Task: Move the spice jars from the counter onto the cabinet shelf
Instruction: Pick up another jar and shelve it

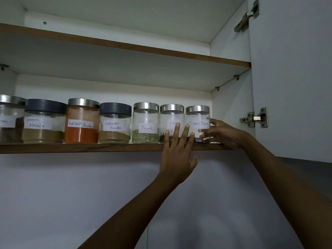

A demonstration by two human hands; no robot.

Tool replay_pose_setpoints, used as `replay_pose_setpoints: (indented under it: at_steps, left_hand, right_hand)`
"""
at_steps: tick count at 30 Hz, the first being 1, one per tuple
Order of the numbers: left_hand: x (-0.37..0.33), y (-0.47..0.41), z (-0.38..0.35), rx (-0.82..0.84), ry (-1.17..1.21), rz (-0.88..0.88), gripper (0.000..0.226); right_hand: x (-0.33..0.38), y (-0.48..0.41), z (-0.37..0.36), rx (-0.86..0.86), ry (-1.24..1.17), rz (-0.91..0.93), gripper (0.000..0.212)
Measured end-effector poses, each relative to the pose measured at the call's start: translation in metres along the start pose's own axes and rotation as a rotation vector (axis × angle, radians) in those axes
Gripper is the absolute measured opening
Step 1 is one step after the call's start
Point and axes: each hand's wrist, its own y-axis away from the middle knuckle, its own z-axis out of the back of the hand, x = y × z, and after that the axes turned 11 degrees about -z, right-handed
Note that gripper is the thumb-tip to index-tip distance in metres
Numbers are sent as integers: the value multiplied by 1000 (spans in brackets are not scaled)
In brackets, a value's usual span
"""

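Several labelled spice jars stand in a row on the lower cabinet shelf (80,147). From the left come a cut-off jar (10,112), Garam Masala (44,135), Red Chilli Powder (81,114), Coriander Powder (115,136), Fennel (145,115), Cloves (171,114) and Black Pepper (197,114). My right hand (226,133) grips the Black Pepper jar from its right side, thumb low at the front and fingers behind. The straight fingers of my left hand (177,159) press on the fronts of the Cloves and Black Pepper jars.
An upper shelf (125,45) spans the cabinet above the jars and nothing on it is visible. The open cabinet door (291,78) hangs at the right on metal hinges (255,117). Below the shelf is a plain wall.
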Motion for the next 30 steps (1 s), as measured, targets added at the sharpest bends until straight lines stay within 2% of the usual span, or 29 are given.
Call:
replay_pose_setpoints:
  at_steps: [8, 10, 12, 13, 15, 19, 22, 25, 30]
  left_hand:
    - [2, 2, -2, -24, -4, -14, 71]
    - [1, 4, 0, -27, -5, -7, 71]
    - [1, 7, 3, -44, 11, -12, 70]
    - [2, 10, 5, -63, 31, -23, 69]
    - [5, 15, 11, -114, 84, -66, 64]
    - [10, 32, 29, -199, 200, -150, 50]
    - [15, 51, 47, -296, 303, -135, 35]
    - [20, 74, 68, -321, 436, -30, 24]
    - [27, 136, 105, -114, 702, 318, 15]
  right_hand:
    - [0, -2, -4, -10, -15, 21, 64]
    - [-1, -2, -3, -27, -4, -2, 82]
    - [-2, -2, -3, -46, -19, -38, 110]
    - [-2, 1, -4, -70, -22, -41, 115]
    - [-4, 8, -10, -175, 7, -6, 107]
    - [-16, 41, -43, -525, 100, 143, 95]
    - [-29, 70, -75, -725, 49, 295, 72]
    - [-39, 100, -114, -730, 31, 348, 47]
    - [-61, 145, -197, -603, -3, 272, 21]
